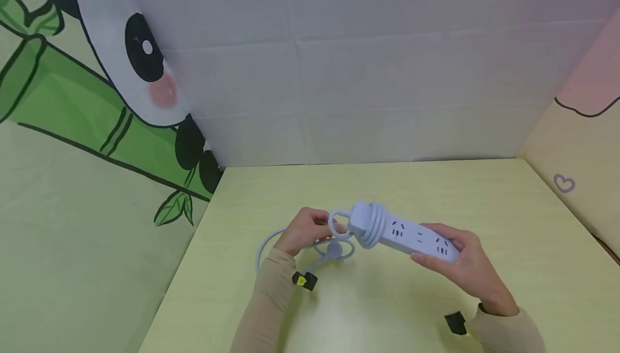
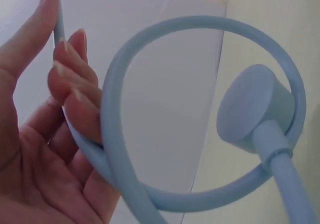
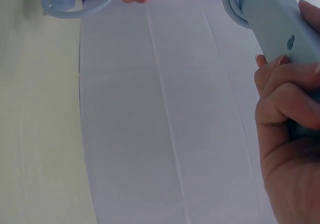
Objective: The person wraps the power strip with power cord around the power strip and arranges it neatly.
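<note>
A white power strip (image 1: 416,235) is held above the table, tilted, with its sockets facing up. My right hand (image 1: 460,259) grips its right end, thumb along the near side and fingers on the far side. Several turns of white cord (image 1: 374,226) are wound round the strip's left end. My left hand (image 1: 310,229) pinches the cord just left of the strip. From that hand hangs a loose loop of cord (image 2: 112,109), and the round-faced plug (image 2: 255,106) dangles beside it. More cord curves behind the left wrist.
Under both hands lies a pale wooden table (image 1: 378,310). A grey-white panel (image 1: 358,84) stands along its back edge. Printed walls with a panda and bamboo (image 1: 87,111) rise at the left, and a cream and pink wall (image 1: 581,154) at the right. Black tags (image 1: 305,281) sit at the wrists.
</note>
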A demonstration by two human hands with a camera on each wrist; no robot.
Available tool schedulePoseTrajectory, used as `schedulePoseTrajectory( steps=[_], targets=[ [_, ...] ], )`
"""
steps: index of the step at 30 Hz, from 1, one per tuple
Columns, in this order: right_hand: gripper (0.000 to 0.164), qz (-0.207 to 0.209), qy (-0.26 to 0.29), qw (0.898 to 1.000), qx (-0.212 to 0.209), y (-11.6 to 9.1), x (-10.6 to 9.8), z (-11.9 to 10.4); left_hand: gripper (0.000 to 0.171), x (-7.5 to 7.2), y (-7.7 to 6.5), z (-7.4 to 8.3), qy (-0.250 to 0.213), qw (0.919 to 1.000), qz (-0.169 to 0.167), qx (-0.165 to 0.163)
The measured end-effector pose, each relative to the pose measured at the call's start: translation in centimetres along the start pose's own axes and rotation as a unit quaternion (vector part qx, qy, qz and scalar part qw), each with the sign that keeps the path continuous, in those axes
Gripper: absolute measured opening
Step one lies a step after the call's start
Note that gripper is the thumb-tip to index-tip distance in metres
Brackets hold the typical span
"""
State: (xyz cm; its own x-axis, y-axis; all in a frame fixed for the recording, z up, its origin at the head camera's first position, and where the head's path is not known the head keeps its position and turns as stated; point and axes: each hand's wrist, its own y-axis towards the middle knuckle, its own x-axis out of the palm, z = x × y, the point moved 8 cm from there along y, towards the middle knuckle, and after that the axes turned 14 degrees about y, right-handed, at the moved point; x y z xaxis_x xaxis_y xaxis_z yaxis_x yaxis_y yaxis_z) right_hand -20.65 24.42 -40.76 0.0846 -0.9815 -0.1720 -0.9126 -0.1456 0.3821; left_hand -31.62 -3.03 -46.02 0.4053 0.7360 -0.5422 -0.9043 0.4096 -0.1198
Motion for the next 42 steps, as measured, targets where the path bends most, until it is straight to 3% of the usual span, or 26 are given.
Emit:
schedulePoseTrajectory(
  steps=[9, 12, 16, 24, 42],
  targets=[
    [0.045, -0.035, 0.006, 0.999, 0.013, 0.1, 0.6, 0.5, 0.026, -0.3, 0.2, -0.1, 0.001, 0.9997, 0.024, -0.010],
    [0.044, -0.044, 0.008, 0.999, 0.025, 0.1, 0.7, 0.6, 0.023, -0.3, 0.3, 0.1, -0.002, 0.9996, 0.026, 0.003],
    [0.042, -0.058, 0.011, 0.998, 0.030, 0.1, 0.8, 0.7, 0.019, -0.3, 0.4, 0.3, -0.003, 0.9995, 0.026, 0.020],
    [0.040, -0.100, 0.017, 0.995, 0.011, 0.0, 1.3, 0.9, 0.024, 0.0, 0.3, 0.3, -0.015, 0.9996, 0.011, 0.020],
    [0.040, -0.148, 0.003, 0.989, 0.018, -0.5, 2.3, 1.5, 0.020, 0.4, 0.1, 1.2, 0.028, 0.9989, 0.021, 0.033]
  ],
)
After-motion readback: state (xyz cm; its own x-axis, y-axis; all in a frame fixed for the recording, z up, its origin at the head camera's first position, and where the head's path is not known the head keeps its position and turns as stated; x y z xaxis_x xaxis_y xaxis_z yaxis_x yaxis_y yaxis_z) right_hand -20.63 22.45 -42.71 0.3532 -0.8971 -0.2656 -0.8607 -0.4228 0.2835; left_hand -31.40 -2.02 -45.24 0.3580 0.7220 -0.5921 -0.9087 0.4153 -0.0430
